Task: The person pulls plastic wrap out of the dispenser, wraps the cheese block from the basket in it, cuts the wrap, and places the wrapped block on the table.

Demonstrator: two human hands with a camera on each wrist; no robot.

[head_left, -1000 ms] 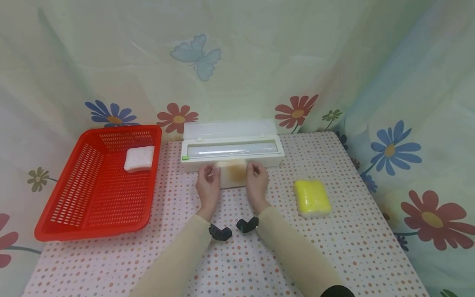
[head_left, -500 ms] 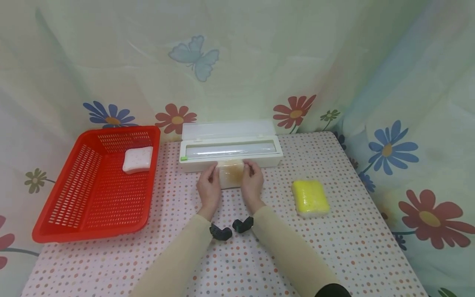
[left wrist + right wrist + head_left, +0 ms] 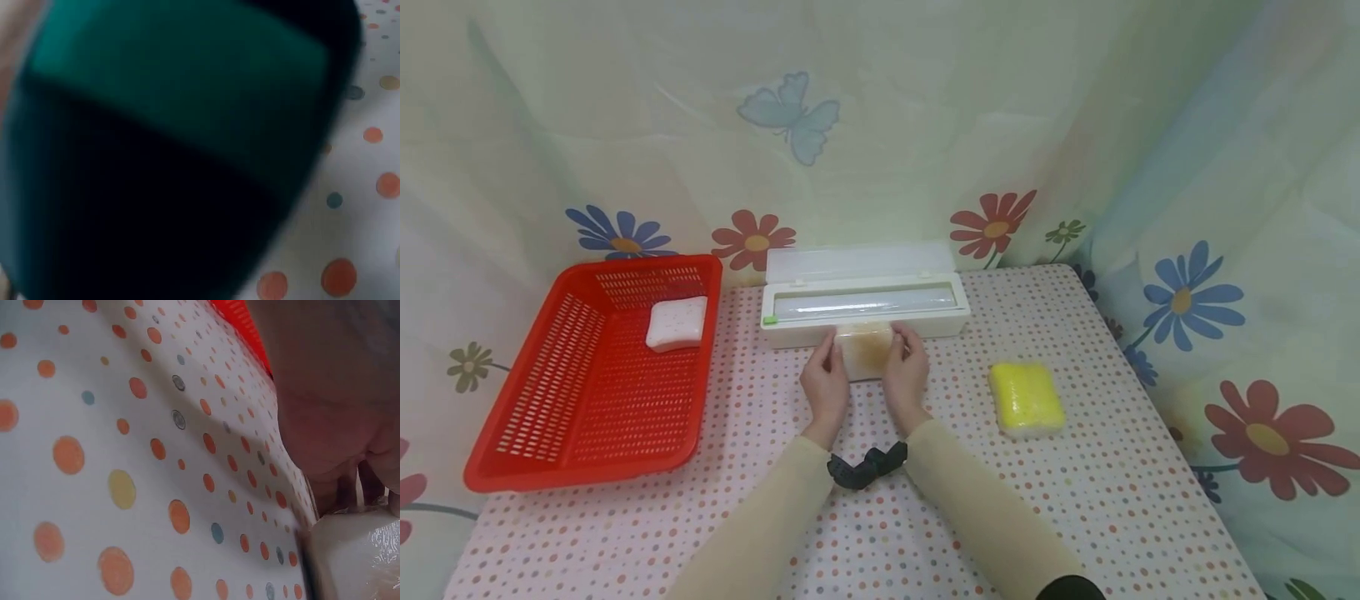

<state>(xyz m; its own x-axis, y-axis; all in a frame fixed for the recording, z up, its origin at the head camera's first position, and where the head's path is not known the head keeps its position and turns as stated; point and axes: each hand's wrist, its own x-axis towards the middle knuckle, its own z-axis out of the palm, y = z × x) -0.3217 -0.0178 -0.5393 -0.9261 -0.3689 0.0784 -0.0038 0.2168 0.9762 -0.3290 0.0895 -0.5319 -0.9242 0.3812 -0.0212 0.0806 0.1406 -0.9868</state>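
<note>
Between the two hands sits a white block with a tan-brown patch on top [image 3: 863, 350], its shiny surface looking wrapped in clear film. My left hand [image 3: 826, 385] grips its left side, thumb and fingers at the edge. From the right, my right hand [image 3: 906, 375] holds the opposite side the same way. Just behind the block stands a white cling film dispenser [image 3: 865, 327] with its lid raised and the roll showing. The right wrist view catches a corner of the glossy block [image 3: 347, 550] at lower right. A dark blurred shape [image 3: 144, 187] covers most of the left wrist view.
A red plastic basket [image 3: 703, 400] stands on the left, with a white speckled block [image 3: 675, 323] inside. Right of the hands lies a film-wrapped yellow block [image 3: 1027, 398]. The dotted tablecloth [image 3: 985, 517] runs back to a flowered curtain [image 3: 880, 125].
Both hands' fingers have closed in along the sides of the block, and the right hand has shifted left. The wrists have drawn together, so their black cameras now meet in view.
</note>
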